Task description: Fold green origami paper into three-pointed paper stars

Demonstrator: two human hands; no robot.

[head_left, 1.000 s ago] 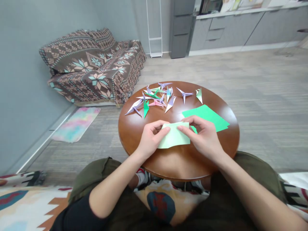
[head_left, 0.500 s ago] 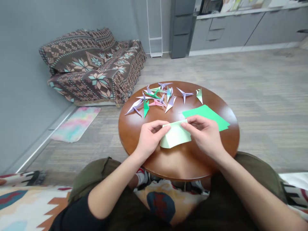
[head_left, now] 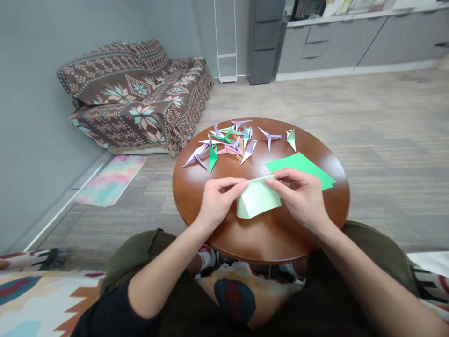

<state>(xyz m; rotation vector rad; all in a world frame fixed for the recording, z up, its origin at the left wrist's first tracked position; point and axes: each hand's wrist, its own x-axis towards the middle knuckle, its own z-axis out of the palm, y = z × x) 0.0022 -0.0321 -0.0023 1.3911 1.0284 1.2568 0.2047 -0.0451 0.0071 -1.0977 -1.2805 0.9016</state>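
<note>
Above the round table [head_left: 196, 206], the pale green paper [head_left: 257, 201] sits pinched between left hand [head_left: 217, 201] and right hand [head_left: 303, 199].

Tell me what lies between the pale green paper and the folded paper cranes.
Head view: only bare wooden table separates the pale green paper from the paper cranes.

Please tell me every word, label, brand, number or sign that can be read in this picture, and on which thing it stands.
None can be read.
The pale green paper between the left hand and right hand: blank.
The green sheets and folded paper figures on the round table: no print.
The things on the far shelf: too small and blurred to read.
</note>
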